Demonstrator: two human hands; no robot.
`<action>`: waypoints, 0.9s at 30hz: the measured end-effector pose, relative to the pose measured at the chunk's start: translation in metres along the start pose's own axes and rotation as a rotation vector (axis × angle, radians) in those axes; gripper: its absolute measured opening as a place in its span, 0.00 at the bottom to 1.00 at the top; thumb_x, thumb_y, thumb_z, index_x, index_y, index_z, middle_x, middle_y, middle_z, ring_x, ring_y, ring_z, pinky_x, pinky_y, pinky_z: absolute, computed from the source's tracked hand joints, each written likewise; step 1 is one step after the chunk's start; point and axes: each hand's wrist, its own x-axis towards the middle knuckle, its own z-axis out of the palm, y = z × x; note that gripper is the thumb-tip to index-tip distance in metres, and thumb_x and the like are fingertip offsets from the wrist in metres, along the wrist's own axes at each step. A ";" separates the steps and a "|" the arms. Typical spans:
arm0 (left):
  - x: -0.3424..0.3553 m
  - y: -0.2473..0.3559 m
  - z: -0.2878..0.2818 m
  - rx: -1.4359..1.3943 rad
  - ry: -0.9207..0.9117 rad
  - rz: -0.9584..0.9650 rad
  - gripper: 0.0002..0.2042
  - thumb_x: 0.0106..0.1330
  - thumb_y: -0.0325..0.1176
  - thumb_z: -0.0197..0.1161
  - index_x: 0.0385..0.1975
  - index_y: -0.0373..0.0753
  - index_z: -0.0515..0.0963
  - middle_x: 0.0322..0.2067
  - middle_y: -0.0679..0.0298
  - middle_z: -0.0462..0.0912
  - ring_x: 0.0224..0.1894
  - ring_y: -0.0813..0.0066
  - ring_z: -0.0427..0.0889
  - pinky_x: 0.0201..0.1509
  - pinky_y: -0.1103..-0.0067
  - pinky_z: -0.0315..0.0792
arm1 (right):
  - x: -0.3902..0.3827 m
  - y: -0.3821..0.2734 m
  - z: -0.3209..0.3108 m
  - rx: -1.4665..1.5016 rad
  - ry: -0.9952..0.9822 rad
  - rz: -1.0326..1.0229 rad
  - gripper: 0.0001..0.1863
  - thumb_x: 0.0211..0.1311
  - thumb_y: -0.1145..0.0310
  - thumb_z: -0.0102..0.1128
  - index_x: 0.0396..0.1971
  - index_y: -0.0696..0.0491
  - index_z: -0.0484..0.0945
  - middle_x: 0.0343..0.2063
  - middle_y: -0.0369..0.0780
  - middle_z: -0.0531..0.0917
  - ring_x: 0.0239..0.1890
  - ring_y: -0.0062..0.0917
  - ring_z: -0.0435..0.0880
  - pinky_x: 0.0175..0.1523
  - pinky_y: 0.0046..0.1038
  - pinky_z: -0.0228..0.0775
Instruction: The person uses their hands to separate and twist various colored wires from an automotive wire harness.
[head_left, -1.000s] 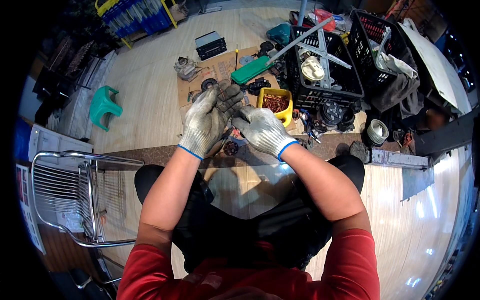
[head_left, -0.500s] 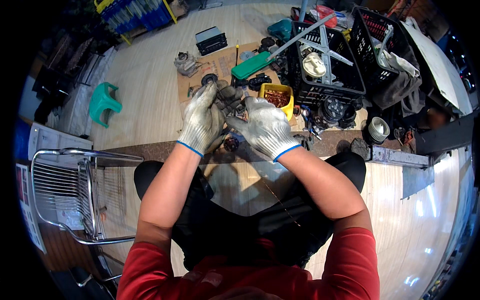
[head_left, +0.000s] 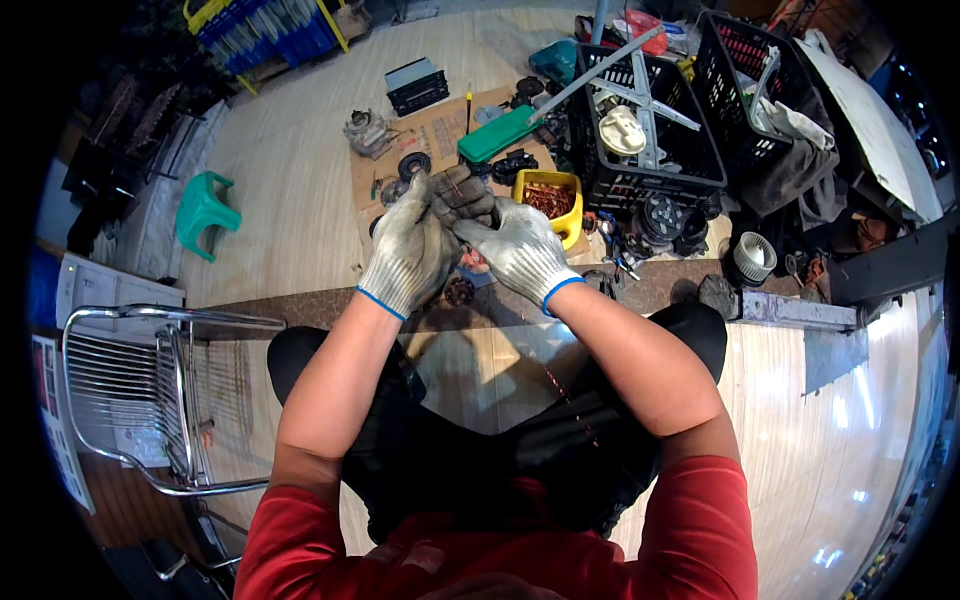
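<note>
Both my hands wear white knit gloves with blue cuffs, their fingers dark with grime. My left hand is turned palm inward, its fingers curled over in front, with a thin reddish strand across them. My right hand meets it from the right, thumb and fingers pinched together at the left palm. A thin copper wire hangs below the hands above my lap; its upper end is lost to sight near the gloves. Just beyond my right hand stands a yellow container holding copper scraps.
Cardboard under the parts bears a green-cased tool, a small motor and a black ring. Black crates crowd the right. A green stool and metal chair stand left.
My left fingers have turned so that more of their grimy insides show. The right hand has shifted slightly left, closer to them. The hanging wire has swung a little.
</note>
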 end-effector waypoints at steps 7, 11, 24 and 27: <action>-0.003 -0.006 0.014 0.142 0.011 0.088 0.16 0.78 0.34 0.49 0.56 0.28 0.72 0.48 0.47 0.82 0.51 0.54 0.84 0.59 0.60 0.79 | 0.004 0.021 0.001 -0.077 0.024 -0.219 0.12 0.65 0.62 0.60 0.40 0.53 0.85 0.36 0.45 0.86 0.40 0.36 0.85 0.46 0.34 0.74; 0.000 -0.008 0.008 0.261 0.095 0.138 0.14 0.76 0.30 0.51 0.56 0.28 0.71 0.46 0.48 0.83 0.49 0.56 0.85 0.56 0.64 0.80 | 0.002 0.022 0.006 -0.155 -0.055 -0.183 0.12 0.65 0.65 0.59 0.39 0.57 0.85 0.33 0.47 0.86 0.38 0.39 0.86 0.42 0.37 0.75; 0.000 -0.008 0.016 0.501 0.204 0.254 0.17 0.76 0.32 0.54 0.59 0.28 0.72 0.52 0.51 0.82 0.57 0.63 0.81 0.62 0.71 0.74 | -0.015 0.010 0.022 -0.629 0.128 -0.365 0.13 0.67 0.67 0.50 0.44 0.54 0.81 0.38 0.45 0.82 0.39 0.38 0.85 0.40 0.37 0.79; 0.000 -0.007 0.014 0.386 0.212 0.236 0.18 0.77 0.33 0.51 0.61 0.28 0.69 0.56 0.50 0.79 0.58 0.61 0.79 0.65 0.69 0.72 | -0.015 0.006 0.017 -0.581 0.111 -0.458 0.12 0.65 0.67 0.52 0.43 0.54 0.81 0.37 0.45 0.82 0.39 0.41 0.84 0.39 0.39 0.77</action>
